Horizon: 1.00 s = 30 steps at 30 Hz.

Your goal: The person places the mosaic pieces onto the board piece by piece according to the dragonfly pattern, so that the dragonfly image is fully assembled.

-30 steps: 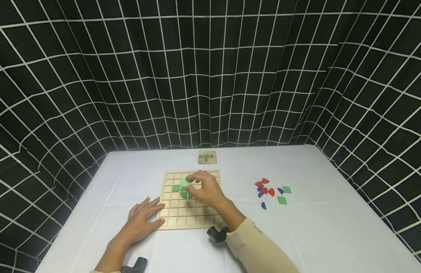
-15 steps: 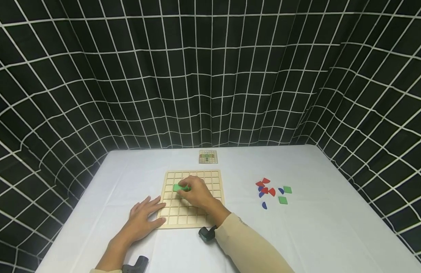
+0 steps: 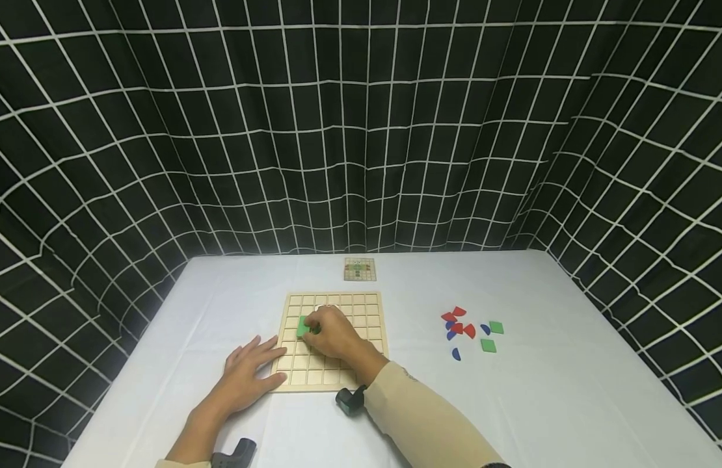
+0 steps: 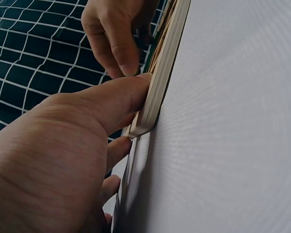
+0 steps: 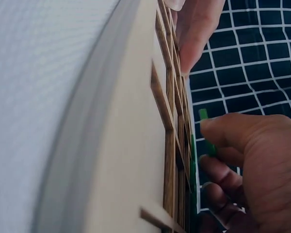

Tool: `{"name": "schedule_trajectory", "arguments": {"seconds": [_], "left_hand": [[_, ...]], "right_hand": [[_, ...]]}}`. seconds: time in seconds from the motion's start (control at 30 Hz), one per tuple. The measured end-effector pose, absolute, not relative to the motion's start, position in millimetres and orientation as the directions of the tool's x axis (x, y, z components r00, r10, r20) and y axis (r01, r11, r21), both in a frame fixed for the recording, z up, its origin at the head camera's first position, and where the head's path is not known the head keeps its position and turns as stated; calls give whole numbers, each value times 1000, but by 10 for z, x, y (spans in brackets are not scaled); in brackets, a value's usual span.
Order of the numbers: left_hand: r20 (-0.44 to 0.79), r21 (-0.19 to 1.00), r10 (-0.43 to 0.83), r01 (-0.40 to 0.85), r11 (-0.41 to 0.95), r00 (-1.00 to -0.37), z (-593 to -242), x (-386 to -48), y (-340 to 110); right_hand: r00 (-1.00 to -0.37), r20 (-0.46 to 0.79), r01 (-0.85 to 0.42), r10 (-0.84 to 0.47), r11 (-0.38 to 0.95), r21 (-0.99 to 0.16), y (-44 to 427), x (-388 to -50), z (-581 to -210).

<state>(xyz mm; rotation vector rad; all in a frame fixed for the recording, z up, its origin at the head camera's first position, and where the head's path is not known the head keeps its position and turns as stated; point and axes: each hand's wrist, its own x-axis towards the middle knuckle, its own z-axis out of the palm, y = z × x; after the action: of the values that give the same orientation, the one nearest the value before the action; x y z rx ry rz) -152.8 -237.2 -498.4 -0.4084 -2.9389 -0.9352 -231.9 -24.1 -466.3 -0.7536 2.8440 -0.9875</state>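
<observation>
My right hand [image 3: 334, 333] is over the upper left part of a wooden grid board [image 3: 332, 377]. In the right wrist view it pinches a thin green tile [image 5: 203, 114] between thumb and fingers, just off the board. Other green pieces [image 5: 193, 160] lie in the board's cells there; in the head view the hand hides most of them. My left hand [image 3: 250, 376] rests at the board's left edge with fingers spread. Its thumb touches the board's edge in the left wrist view, the other fingers lying alongside.
A small pattern card [image 3: 360, 269] lies behind the board. To the right, red pieces [image 3: 449, 317] and blue half-rounds [image 3: 456, 354] lie scattered, beside two green squares [image 3: 488, 346]. A black curtain with white grid lines [image 3: 367, 130] surrounds the white table [image 3: 542, 390].
My right hand has moved left and slightly toward me over the board, carrying the green tile from beside the lone green square to over that spot. The left hand stays in place.
</observation>
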Motion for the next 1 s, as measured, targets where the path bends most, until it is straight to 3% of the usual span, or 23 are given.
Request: {"name": "schedule_trajectory", "arguments": {"seconds": [0.37, 0.67, 1.0], "left_hand": [[115, 562, 227, 251, 788, -967, -4985, -1525, -2365], [100, 561, 215, 233, 794, -972, -4999, -1518, -2352], [129, 560, 212, 248, 791, -969, -4977, -1511, -2344]], "right_hand": [[-864, 149, -488, -482, 724, -487, -265, -2341, -4685], [-865, 158, -469, -477, 655, -592, -148, -2315, -4531], [-832, 322, -548, -453, 577, -605, 235, -2232, -4075]]}}
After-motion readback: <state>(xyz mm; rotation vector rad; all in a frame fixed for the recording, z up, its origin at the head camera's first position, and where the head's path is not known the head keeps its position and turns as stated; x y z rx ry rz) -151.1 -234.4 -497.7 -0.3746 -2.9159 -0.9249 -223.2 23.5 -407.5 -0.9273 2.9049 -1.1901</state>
